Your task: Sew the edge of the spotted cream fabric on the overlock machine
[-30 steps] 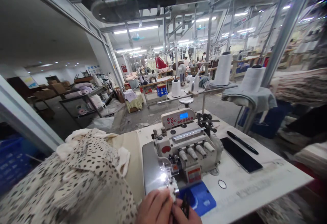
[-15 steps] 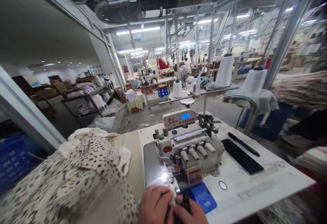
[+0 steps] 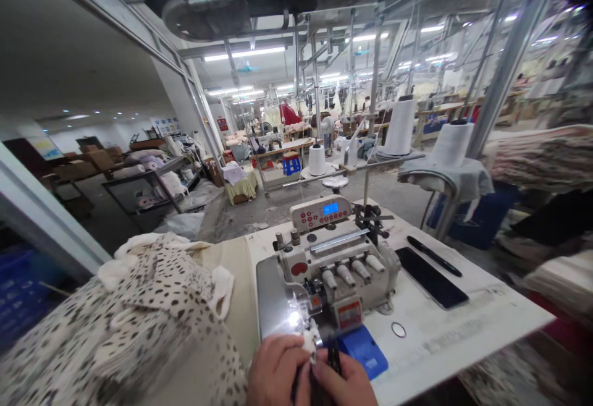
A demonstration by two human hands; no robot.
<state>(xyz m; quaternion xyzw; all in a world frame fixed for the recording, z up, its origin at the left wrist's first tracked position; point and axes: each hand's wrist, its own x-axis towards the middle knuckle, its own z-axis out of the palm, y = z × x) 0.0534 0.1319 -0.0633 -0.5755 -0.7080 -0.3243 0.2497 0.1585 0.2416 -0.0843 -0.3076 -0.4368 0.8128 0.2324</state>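
— Where are your hands?

— Both low at six o'clock, pressed close together right in front of the sewing machine point(image 3: 331, 273). My left hand point(image 3: 274, 370) has its fingers curled and pinched on a small white scrap of fabric point(image 3: 309, 343), holding it just under the machine's lit needle area. My right hand point(image 3: 345, 380) touches the left, its fingers closed on a thin dark tool point(image 3: 332, 361) that stands up between the two hands; I cannot make out what kind of tool it is.

— And the scrap sits where exactly?

— At the machine's front edge, just below the bright lamp spot, with the blue plate point(image 3: 364, 351) beside it at three o'clock.

— What's around you?

— At nine o'clock a heap of cream cloth with dark spots point(image 3: 139, 313) is piled up on the table point(image 3: 463, 332) and runs down towards me. At two o'clock from the machine a black phone point(image 3: 432, 277) lies flat, and a black pen point(image 3: 434, 256) rests just beyond it. At twelve o'clock, behind the machine, white thread cones point(image 3: 401, 126) stand on the rack, with a grey cloth point(image 3: 445, 174) draped beneath them.
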